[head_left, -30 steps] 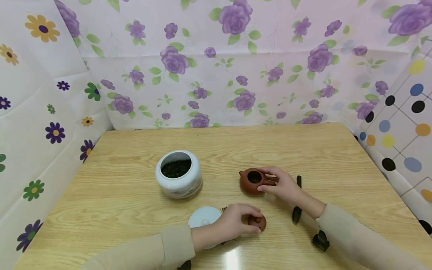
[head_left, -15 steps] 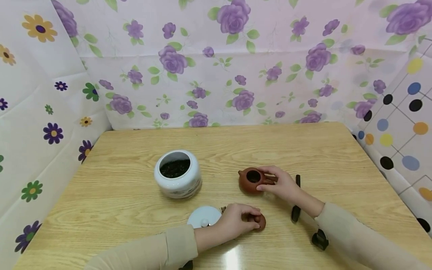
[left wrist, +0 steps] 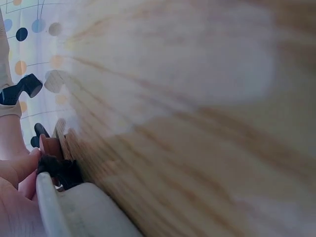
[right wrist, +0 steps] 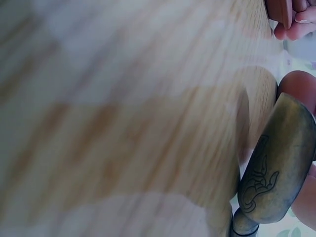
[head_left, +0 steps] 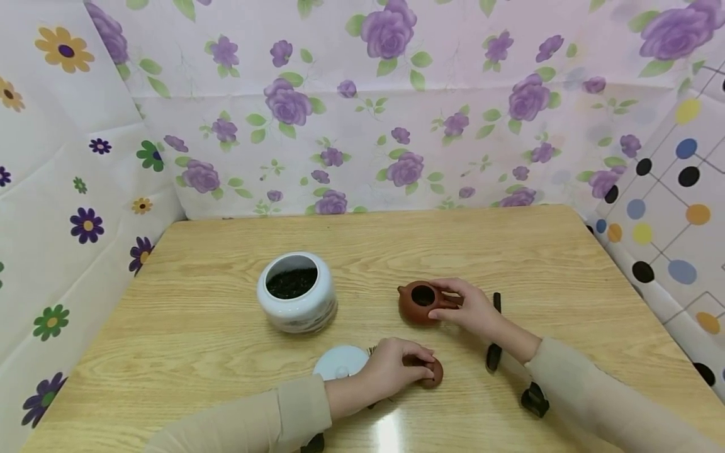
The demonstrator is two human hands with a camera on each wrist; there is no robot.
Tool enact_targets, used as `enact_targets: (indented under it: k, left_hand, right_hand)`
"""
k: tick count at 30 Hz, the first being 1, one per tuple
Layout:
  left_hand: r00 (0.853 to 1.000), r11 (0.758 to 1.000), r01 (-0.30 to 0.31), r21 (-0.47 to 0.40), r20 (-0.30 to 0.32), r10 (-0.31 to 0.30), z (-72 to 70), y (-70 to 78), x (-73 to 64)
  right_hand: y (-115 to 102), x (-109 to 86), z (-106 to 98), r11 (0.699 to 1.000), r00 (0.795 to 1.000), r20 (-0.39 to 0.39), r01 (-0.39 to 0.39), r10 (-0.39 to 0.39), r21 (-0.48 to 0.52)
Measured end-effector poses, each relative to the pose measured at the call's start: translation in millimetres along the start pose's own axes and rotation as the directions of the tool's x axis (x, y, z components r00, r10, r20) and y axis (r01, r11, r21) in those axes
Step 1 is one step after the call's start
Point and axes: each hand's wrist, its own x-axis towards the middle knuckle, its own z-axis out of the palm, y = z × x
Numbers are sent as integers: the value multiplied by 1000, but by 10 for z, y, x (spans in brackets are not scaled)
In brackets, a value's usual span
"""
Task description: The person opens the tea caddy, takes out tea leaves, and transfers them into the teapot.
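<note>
My left hand (head_left: 387, 372) pinches the knob of a small reddish-brown teapot lid (head_left: 435, 375) near the front of the table. That lid (left wrist: 51, 146) also shows beside my fingertips in the left wrist view. Farther back, a reddish-brown clay teapot (head_left: 410, 309) stands uncovered, its spout to the left and its mouth dark. My right hand (head_left: 471, 311) holds the teapot from the handle side, thumb and fingers spread on either side of its body. The right forearm crosses over a dark tea scoop (head_left: 494, 360), whose engraved bronze-coloured bowl (right wrist: 276, 163) fills part of the right wrist view.
A white porcelain jar (head_left: 300, 313) of dark tea leaves stands uncovered at the left. Its white lid (head_left: 340, 360) lies in front, partly under my left forearm. A bristly brown tip (head_left: 371, 350) shows beside my left hand. Patterned cloths (head_left: 362, 126) enclose the wooden table (head_left: 215, 264).
My left thumb and fingers have come together from around the lid onto its knob. The right hand and the teapot hold their place; the whole head view shifts slightly.
</note>
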Motion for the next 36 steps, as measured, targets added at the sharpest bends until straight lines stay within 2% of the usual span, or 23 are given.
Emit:
enact_targets:
  k: [9, 17, 21, 27, 36]
  left_hand:
    - [1000, 1000, 11, -18, -13, -11, -102, 29, -25]
    - [999, 1000, -26, 15, -22, 26, -250, 90, -16]
    - [998, 999, -36, 31, -52, 38, -336, 141, 1]
    - [991, 992, -66, 111, -108, 78, -480, 217, 74]
    - [979, 986, -79, 145, -173, 104, -634, 260, 275]
  right_hand:
    - [14, -1, 16, 1000, 1000, -1, 4, -4, 27]
    - [31, -2, 21, 999, 1000, -2, 13, -13, 40]
    - [21, -2, 20, 998, 1000, 1, 11, -11, 55]
    - [13, -8, 22, 998, 1000, 1, 19, -19, 57]
    - [-11, -16, 12, 999, 1000, 15, 10, -11, 44]
